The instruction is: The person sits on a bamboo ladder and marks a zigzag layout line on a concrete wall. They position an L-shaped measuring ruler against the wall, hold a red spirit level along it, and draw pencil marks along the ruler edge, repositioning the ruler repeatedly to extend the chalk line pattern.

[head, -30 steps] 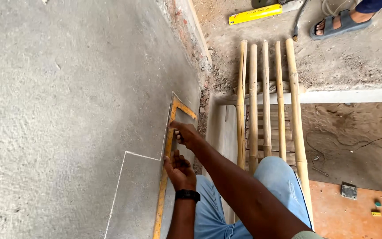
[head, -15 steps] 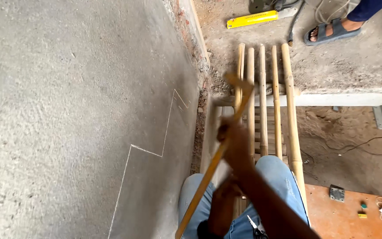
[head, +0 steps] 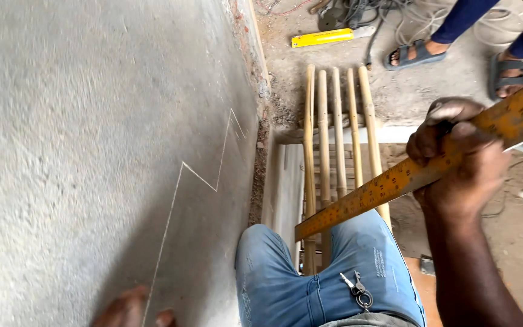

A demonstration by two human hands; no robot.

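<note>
Ruler (head: 394,181), yellow and long, is gripped in the closed right hand (head: 455,154) and held slantwise clear of the wall (head: 80,121), while the left hand (head: 129,307), grip unclear, rests by a chalk line (head: 177,194).

Wall (head: 80,121): rough grey cement plaster, matt, with a thin pale scored line (head: 201,175).
Square (head: 407,175) in my right hand (head: 461,157): yellow-painted metal, worn and dull, with printed markings.
Bamboo poles (head: 334,133): smooth, tan, slightly glossy.
My jeans (head: 310,284): faded blue denim, with a shiny metal key clip (head: 358,290).
Floor (head: 394,91): coarse, dusty concrete.
Level (head: 322,37): bright yellow, smooth.
</note>
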